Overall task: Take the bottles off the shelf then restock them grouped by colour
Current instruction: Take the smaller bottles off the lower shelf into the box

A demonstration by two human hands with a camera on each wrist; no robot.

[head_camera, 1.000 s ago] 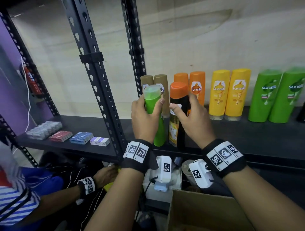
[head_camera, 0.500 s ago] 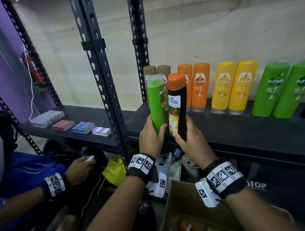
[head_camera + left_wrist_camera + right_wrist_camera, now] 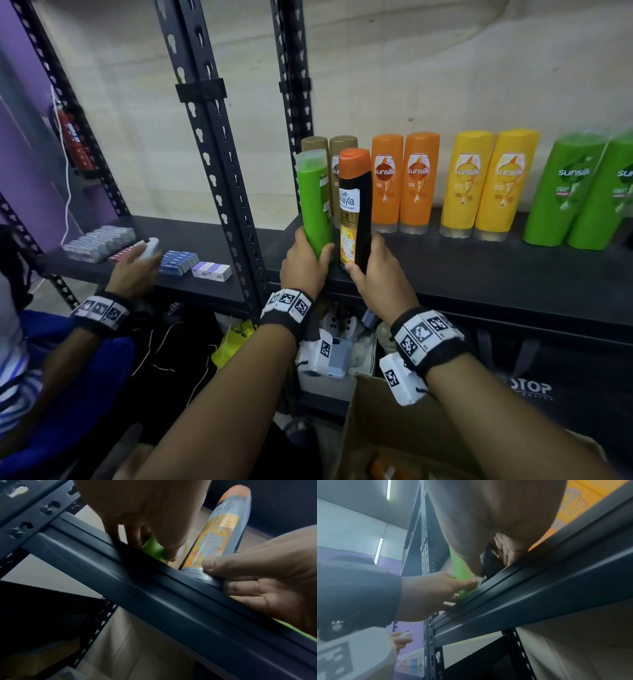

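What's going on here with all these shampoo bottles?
Someone is restocking a black shelf by colour. Their left hand grips a green bottle, their right hand a black bottle with an orange cap, both at the front edge. Behind stand brown, orange, yellow and green pairs.

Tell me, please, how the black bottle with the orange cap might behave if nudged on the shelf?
The black bottle looks tall and narrow, so it would probably tip rather than slide. Its glossy sides may be slippery. The right hand grips it low, so its top could sway.
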